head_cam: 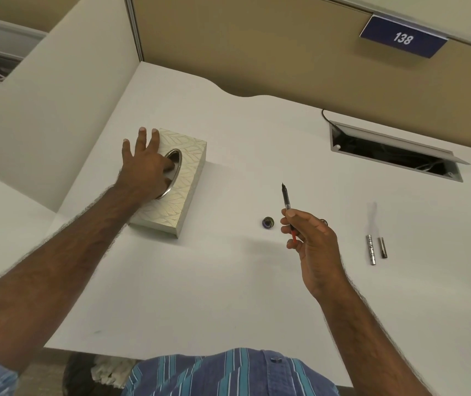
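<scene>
Left hand [145,164] spread, resting on tissue box [190,178] at desk [214,295] left, fingertips dipping into its oval slot. Small ink bottle [267,222] mid-desk. Just right, right hand [311,244] pinches pen [287,201], nib up. Metal pen parts [372,250] lie further right.

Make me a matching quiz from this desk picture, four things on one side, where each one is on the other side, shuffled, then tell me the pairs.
Things:
1. tissue box
2. pen
3. sign
4. metal tubes

Places:
A. up on the partition, top right
B. under the left hand
C. lying on the desk, right of the right hand
D. held in the right hand, tip up

Pairs: 1-B, 2-D, 3-A, 4-C
</scene>
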Available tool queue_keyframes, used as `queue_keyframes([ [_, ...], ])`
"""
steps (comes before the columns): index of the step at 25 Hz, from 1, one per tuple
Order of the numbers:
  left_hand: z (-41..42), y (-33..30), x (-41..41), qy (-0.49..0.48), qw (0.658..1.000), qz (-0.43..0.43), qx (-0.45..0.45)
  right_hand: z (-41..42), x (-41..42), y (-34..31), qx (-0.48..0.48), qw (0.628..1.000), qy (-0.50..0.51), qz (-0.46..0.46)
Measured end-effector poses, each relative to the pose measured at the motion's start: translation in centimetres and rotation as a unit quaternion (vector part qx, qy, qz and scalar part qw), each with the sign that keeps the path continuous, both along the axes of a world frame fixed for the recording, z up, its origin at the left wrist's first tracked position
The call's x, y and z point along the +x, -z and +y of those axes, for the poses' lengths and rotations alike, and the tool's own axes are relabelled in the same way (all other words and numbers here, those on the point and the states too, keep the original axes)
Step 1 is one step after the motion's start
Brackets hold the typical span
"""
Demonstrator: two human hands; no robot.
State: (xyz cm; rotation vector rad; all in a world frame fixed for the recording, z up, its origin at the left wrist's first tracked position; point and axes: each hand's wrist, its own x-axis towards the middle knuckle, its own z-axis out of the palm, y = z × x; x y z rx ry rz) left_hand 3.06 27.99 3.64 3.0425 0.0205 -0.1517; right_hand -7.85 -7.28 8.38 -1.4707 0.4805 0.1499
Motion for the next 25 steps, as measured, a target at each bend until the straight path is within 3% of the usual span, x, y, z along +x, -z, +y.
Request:
queue_keyframes([
  [10, -0.2, 0.1, -0.4, 0.013, 0.999, -0.036, -0.009, -0.6, -0.5, -0.1, -0.001, 1.000, 0.003, 0.001],
  [20, 0.4, 0.0, -1.0, 0.031, 0.991, -0.078, -0.106, -0.6, -0.5, -0.1, 0.004, 1.000, 0.007, 0.005],
  [25, 1.3, 0.7, -1.8, -0.015, 0.974, -0.114, -0.197, -0.9, -0.6, -0.1, 0.010, 1.000, 0.008, 0.002],
])
